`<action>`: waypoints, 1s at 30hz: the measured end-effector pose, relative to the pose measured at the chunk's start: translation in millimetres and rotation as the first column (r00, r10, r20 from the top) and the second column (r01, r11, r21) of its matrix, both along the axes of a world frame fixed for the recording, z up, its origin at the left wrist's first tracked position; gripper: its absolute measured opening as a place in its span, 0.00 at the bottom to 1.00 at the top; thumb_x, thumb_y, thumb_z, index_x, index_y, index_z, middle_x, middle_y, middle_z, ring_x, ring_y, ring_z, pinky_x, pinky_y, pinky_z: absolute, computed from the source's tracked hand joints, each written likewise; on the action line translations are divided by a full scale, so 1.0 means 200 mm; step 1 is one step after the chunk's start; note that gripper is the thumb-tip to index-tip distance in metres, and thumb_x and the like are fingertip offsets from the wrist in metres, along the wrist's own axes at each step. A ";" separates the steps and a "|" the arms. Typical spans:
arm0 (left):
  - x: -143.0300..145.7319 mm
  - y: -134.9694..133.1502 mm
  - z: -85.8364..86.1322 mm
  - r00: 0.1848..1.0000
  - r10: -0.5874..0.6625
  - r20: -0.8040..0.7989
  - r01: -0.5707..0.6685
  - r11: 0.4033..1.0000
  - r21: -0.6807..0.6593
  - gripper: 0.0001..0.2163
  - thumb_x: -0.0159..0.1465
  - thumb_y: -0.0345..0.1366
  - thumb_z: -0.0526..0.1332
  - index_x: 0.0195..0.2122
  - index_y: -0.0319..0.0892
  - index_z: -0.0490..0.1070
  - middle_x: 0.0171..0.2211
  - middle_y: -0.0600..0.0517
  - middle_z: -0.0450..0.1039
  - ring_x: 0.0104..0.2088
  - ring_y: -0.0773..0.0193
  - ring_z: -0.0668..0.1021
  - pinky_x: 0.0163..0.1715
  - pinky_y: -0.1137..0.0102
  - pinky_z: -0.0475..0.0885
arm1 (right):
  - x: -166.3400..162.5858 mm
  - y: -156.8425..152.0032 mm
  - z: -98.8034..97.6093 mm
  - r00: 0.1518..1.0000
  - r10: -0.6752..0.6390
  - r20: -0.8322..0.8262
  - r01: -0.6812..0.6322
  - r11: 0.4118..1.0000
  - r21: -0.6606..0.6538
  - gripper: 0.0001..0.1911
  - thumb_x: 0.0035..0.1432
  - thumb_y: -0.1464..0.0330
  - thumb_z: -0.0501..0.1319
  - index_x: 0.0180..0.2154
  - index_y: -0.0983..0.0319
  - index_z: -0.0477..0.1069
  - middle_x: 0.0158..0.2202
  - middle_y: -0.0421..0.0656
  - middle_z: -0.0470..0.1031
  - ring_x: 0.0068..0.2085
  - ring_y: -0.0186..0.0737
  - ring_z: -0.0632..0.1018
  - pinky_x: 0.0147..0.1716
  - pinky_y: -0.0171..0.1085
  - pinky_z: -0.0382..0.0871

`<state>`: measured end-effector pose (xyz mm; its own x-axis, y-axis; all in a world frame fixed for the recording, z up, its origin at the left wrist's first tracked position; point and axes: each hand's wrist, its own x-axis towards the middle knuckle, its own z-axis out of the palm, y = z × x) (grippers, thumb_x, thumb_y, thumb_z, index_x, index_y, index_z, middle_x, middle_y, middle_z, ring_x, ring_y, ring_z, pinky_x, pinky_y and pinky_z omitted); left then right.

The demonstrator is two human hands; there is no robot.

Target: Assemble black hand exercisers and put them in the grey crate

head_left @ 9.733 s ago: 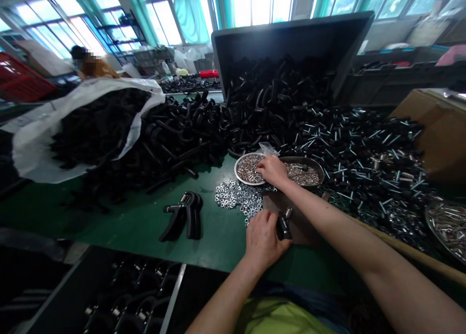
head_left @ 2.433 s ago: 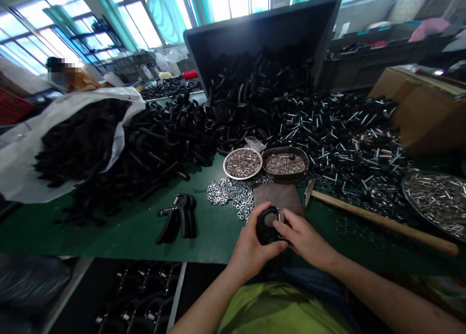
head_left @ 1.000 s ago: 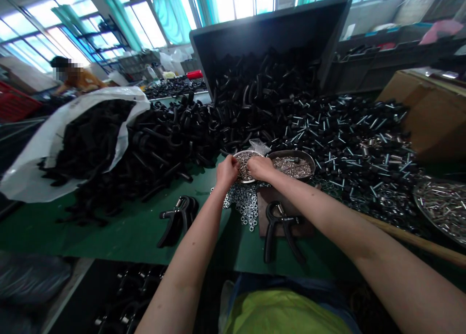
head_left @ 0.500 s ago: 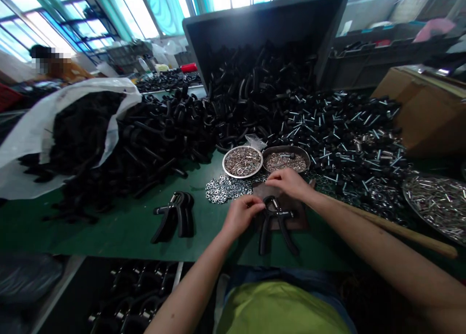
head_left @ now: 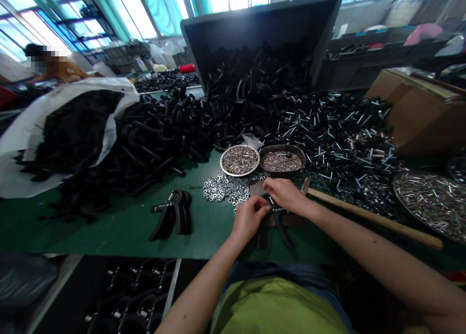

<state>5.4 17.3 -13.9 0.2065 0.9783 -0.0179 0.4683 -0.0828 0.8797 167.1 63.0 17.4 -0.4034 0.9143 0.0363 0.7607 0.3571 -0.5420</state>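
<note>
Green mat (head_left: 109, 227) bare only in a strip left of the pad (head_left: 256, 188), broken by a stack (head_left: 173, 217) of finished grips. Mat's near edge runs just below the pad; beneath that edge, left of the pad, a crate (head_left: 138, 295) holds more grips.

Room on other sides is tight. Washers (head_left: 222, 188) lie loose at the pad's left corner. Hammer (head_left: 371, 217) has its head at the pad's right corner, with the handle running away right. Behind the pad stand the dish (head_left: 221, 163) and the tin (head_left: 282, 147), touching each other.

Containers:
- Dish, behind-left of pad: bright rings or clips, probably, too small to tell.
- Tin, behind-right: fine metal bits and one dark piece on top.
- Bin (head_left: 262, 28), far behind: tipped, spilling black handles (head_left: 163, 130) down toward the dish.
- Bag (head_left: 22, 130), far left: open, full of black parts.
- Tray (head_left: 429, 203), far right: metal pins.
- Bolts (head_left: 338, 130), right-behind, loose.

Grip (head_left: 284, 232) lies on the pad, handles toward the near edge. Left hand (head_left: 249, 217) and right hand (head_left: 286, 194) meet over its spring end, fingers of both closed on it.
</note>
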 end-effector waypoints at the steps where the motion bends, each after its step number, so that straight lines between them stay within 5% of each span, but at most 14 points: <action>1: 0.00 0.00 0.00 1.000 0.003 0.001 -0.003 1.000 0.003 0.03 0.57 0.34 0.62 0.32 0.42 0.72 0.26 0.56 0.73 0.27 0.68 0.74 0.28 0.75 0.64 | -0.01 -0.01 0.01 0.999 0.025 0.033 -0.026 0.999 0.019 0.08 0.52 0.74 0.58 0.36 0.60 0.69 0.35 0.43 0.75 0.40 0.39 0.74 0.37 0.35 0.61; 6: 0.03 -0.01 0.02 0.999 0.035 -0.008 -0.035 0.999 0.024 0.02 0.57 0.33 0.62 0.31 0.42 0.73 0.26 0.57 0.73 0.27 0.69 0.74 0.28 0.75 0.64 | 0.05 -0.07 0.05 0.986 0.011 0.164 -0.025 0.996 0.084 0.09 0.57 0.69 0.57 0.41 0.59 0.69 0.37 0.46 0.75 0.43 0.43 0.72 0.38 0.37 0.62; 12: 0.04 -0.01 0.04 0.999 0.035 -0.012 -0.034 0.998 0.060 0.02 0.57 0.33 0.63 0.31 0.43 0.75 0.28 0.56 0.76 0.29 0.67 0.76 0.31 0.74 0.67 | 0.52 -0.22 0.00 0.880 -0.270 0.390 0.156 0.941 0.299 0.13 0.58 0.61 0.57 0.42 0.59 0.67 0.40 0.46 0.71 0.44 0.45 0.70 0.36 0.38 0.63; 18: 0.03 -0.02 0.03 0.994 -0.019 -0.104 0.050 0.950 0.309 0.02 0.58 0.31 0.64 0.32 0.43 0.76 0.31 0.53 0.78 0.33 0.64 0.77 0.35 0.72 0.68 | 0.75 -0.36 -0.14 0.736 -0.389 0.554 0.263 0.918 0.296 0.10 0.58 0.60 0.55 0.34 0.61 0.66 0.34 0.46 0.70 0.37 0.45 0.71 0.33 0.39 0.61; 21: 0.02 -0.03 0.01 0.981 -0.034 -0.190 0.115 0.896 0.430 0.03 0.60 0.32 0.62 0.33 0.43 0.76 0.31 0.51 0.77 0.33 0.64 0.76 0.35 0.71 0.68 | 0.73 -0.36 -0.14 0.751 -0.415 0.514 0.277 0.904 0.325 0.11 0.61 0.62 0.51 0.34 0.62 0.66 0.34 0.48 0.72 0.37 0.45 0.73 0.31 0.39 0.61; 25: 0.01 -0.05 -0.02 0.929 -0.080 -0.360 0.253 0.848 0.465 0.08 0.65 0.34 0.56 0.35 0.43 0.75 0.30 0.49 0.75 0.33 0.62 0.74 0.34 0.70 0.66 | 0.63 -0.37 0.00 0.816 -0.445 0.369 0.382 0.894 0.233 0.16 0.63 0.60 0.46 0.43 0.58 0.67 0.37 0.46 0.76 0.34 0.44 0.76 0.29 0.39 0.64; 30: 0.02 -0.06 -0.02 0.919 -0.058 -0.390 0.230 0.882 0.411 0.11 0.66 0.37 0.54 0.31 0.43 0.75 0.29 0.49 0.74 0.34 0.63 0.73 0.35 0.70 0.66 | 0.41 -0.37 0.13 0.942 -0.335 -0.033 0.336 0.933 0.129 0.21 0.64 0.65 0.45 0.56 0.56 0.61 0.49 0.44 0.74 0.45 0.41 0.77 0.42 0.39 0.70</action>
<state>8.5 4.8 -18.6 0.4089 0.8593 0.3072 0.6931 -0.5115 0.5080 249.1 -11.3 44.2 -0.0732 0.9832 0.1672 0.8429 0.1506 -0.5166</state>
